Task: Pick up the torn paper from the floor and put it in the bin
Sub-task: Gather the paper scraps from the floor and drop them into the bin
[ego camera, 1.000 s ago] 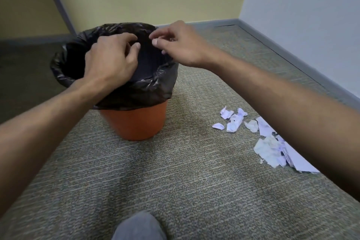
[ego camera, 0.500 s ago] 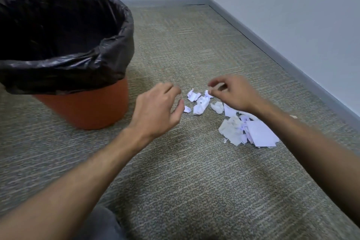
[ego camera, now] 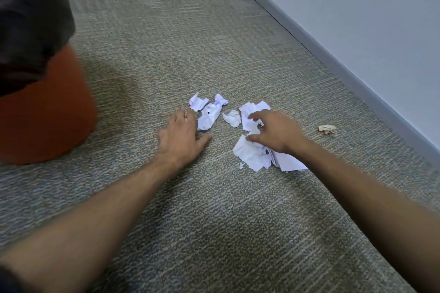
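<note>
Both hands are down at the torn paper. Left hand lies palm-down on the grey-green carpet with fingers nearly straight, fingertips just beside the left cluster of crumpled white scraps, gripping nothing. Right hand hovers over the larger pile of torn white paper pieces, fingers spread and loosely curved, nothing pinched. Farther right a small crumpled tan scrap lies near the grey baseboard. Far left stands the orange bin, lined with a black plastic bag.
</note>
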`<move>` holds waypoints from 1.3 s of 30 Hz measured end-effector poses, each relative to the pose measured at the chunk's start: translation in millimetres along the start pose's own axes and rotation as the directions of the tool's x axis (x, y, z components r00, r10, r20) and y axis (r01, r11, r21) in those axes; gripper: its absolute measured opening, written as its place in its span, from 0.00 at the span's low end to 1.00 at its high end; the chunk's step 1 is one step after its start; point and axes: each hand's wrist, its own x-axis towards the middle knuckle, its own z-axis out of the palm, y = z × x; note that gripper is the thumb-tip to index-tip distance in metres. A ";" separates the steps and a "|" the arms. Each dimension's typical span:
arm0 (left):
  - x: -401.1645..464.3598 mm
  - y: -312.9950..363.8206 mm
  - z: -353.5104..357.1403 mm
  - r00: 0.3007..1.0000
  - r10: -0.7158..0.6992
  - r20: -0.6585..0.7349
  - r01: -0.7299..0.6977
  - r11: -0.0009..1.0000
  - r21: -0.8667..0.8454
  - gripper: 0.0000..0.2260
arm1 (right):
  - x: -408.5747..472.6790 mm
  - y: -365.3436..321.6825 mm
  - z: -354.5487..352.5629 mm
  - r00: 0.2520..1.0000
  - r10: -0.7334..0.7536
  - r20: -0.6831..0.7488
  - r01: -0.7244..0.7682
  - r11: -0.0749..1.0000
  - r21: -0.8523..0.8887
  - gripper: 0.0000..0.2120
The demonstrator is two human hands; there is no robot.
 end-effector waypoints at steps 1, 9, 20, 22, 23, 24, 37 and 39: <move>3.5 1.6 2.7 1.000 -0.008 0.004 0.008 1.000 0.024 0.36 | 2.9 0.1 1.3 1.000 -0.012 -0.028 0.011 1.000 -0.003 0.28; 21.4 10.8 9.2 0.999 0.017 0.035 -0.021 0.995 0.098 0.29 | 37.8 -4.1 13.7 0.995 -0.091 -0.051 0.088 0.995 -0.048 0.31; 21.6 12.8 4.6 0.995 0.069 -0.070 -0.080 0.983 -0.167 0.08 | 53.4 -15.9 30.4 0.988 -0.058 -0.142 0.077 0.988 0.130 0.17; 19.3 11.3 -4.0 0.992 0.079 -0.100 -0.097 0.976 -0.197 0.09 | 49.5 -17.7 21.9 0.982 -0.037 -0.187 0.076 0.976 0.205 0.14; 18.0 10.7 -10.0 0.989 0.084 -0.123 -0.109 0.971 -0.213 0.09 | 48.3 -19.1 16.6 0.977 -0.029 -0.209 0.081 0.967 0.242 0.13; 16.8 10.4 -16.9 0.984 0.088 -0.152 -0.122 0.966 -0.230 0.09 | 46.8 -21.2 10.0 0.972 -0.023 -0.233 0.089 0.956 0.279 0.13; -22.2 -31.0 -187.1 0.859 0.031 -0.512 -0.172 0.958 -0.230 0.07 | 9.7 -131.4 -105.3 0.875 -0.041 -0.483 0.357 0.729 0.585 0.07; -33.6 -43.6 -212.3 0.830 -0.017 -0.557 -0.159 0.951 -0.266 0.07 | 0.9 -157.5 -124.2 0.855 -0.067 -0.514 0.407 0.700 0.587 0.07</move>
